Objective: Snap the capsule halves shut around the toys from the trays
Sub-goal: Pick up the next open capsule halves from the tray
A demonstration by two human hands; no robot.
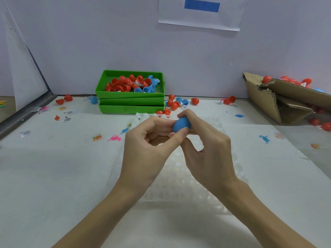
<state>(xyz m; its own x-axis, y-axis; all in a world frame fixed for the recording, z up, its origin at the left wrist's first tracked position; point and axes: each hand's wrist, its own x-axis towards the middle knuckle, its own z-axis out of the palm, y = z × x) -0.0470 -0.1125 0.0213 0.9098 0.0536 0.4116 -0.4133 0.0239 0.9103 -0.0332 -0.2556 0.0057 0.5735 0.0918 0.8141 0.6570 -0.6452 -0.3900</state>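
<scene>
Your left hand (150, 138) and right hand (202, 140) both pinch the blue capsule (181, 124), fingers curled round it, held above the white mat (179, 185) at the table's middle. Behind it stand the stacked green trays (131, 97), the top one holding red and blue halves (130, 84). A torn carton (286, 97) lies at far right.

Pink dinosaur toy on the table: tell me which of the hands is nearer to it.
Left. The left hand is just right of the pink dinosaur toy; the right hand is farther right, beyond the blue capsule both hold.
</scene>
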